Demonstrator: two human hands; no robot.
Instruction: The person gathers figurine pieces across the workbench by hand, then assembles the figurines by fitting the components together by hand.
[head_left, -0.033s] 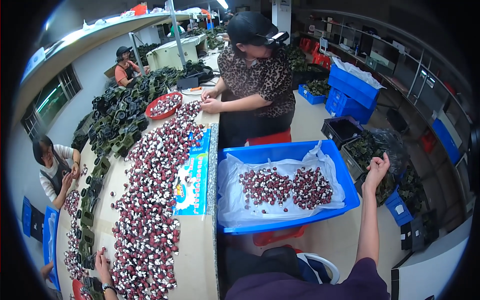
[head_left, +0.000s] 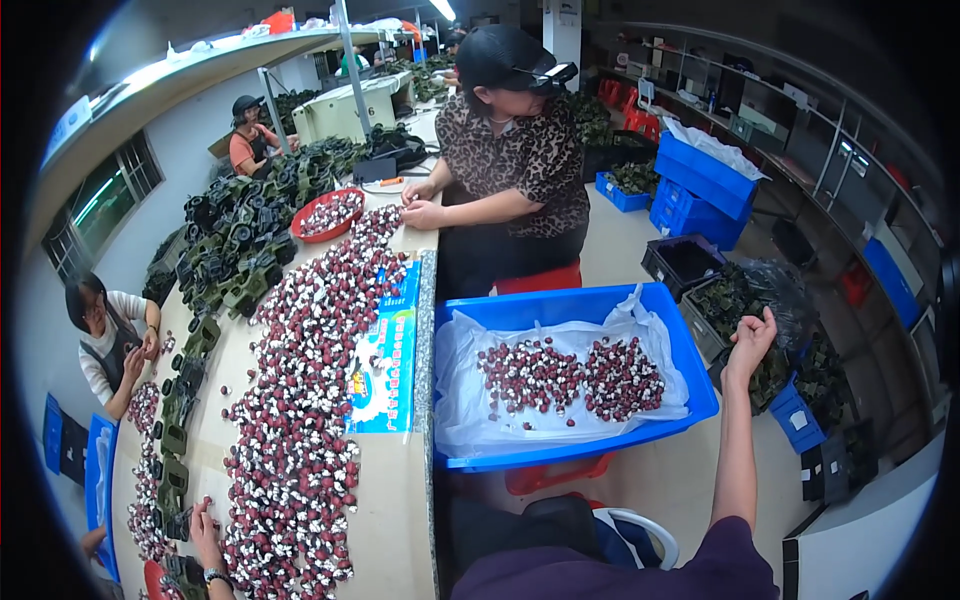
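Observation:
My left hand [head_left: 207, 535], with a watch on its wrist, is low on the left over the table [head_left: 390, 510]. Its fingers are bent together, and a small dark-red piece [head_left: 207, 499] shows at the fingertips. Beside it spreads a long heap of small round dark-red and white pieces [head_left: 290, 450]. My right hand [head_left: 752, 345] is raised off to the right, past a blue tub [head_left: 705, 400]. Its fingers are loosely curled and apart, with nothing visible in them. White lining [head_left: 465, 410] covers the tub's inside, under two piles of the same pieces [head_left: 625, 380].
Across the table, a person in a leopard-print top [head_left: 510, 160] handles pieces near a red bowl [head_left: 328, 215]. Green toy vehicles [head_left: 235, 240] are heaped along the table's far side. Another person [head_left: 110, 340] sits at left. Blue crates [head_left: 705, 185] stack on the floor at right.

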